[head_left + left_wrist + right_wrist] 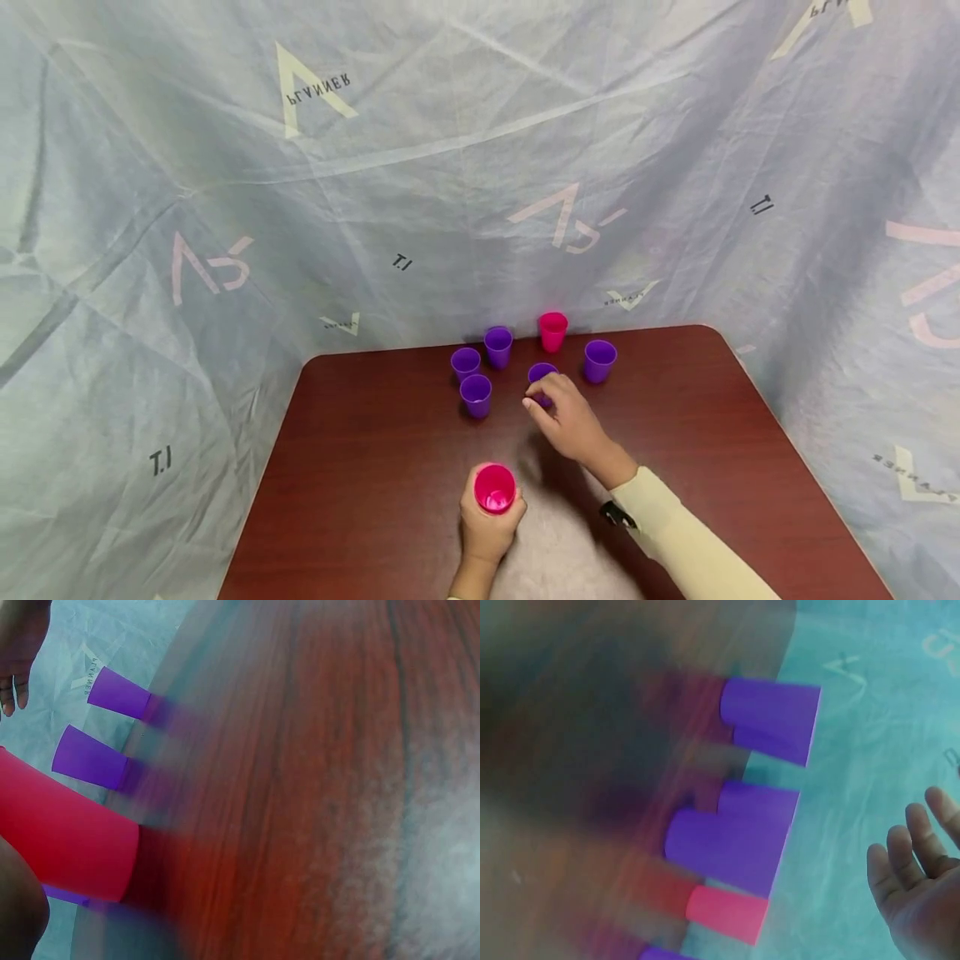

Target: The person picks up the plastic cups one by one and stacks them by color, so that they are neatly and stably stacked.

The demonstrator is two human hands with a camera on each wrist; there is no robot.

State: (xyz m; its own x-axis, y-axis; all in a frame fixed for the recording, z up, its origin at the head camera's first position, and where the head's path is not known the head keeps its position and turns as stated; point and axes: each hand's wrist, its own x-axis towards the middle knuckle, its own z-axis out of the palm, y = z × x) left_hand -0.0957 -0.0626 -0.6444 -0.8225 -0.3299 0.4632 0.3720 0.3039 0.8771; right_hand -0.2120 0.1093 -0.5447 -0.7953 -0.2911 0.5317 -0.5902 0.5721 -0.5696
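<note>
My left hand [489, 525] grips a pink cup [495, 490] near the front of the table, its open mouth facing up. In the left wrist view, that pink cup [71, 832] fills the lower left beside part of my hand. My right hand [572, 423] hovers over the table with loosely bent fingers and holds nothing. From the head it overlaps a purple cup [542, 372], partly hiding it. The right wrist view shows the right hand [922, 877] apart from the cups, its fingers spread a little.
Three purple cups stand grouped at the back left, the nearest purple cup [476, 398] in front. A second pink cup [553, 333] is by the back edge, and another purple cup [599, 363] stands right of it. Printed grey cloth [465, 208] hangs behind the brown table [360, 475].
</note>
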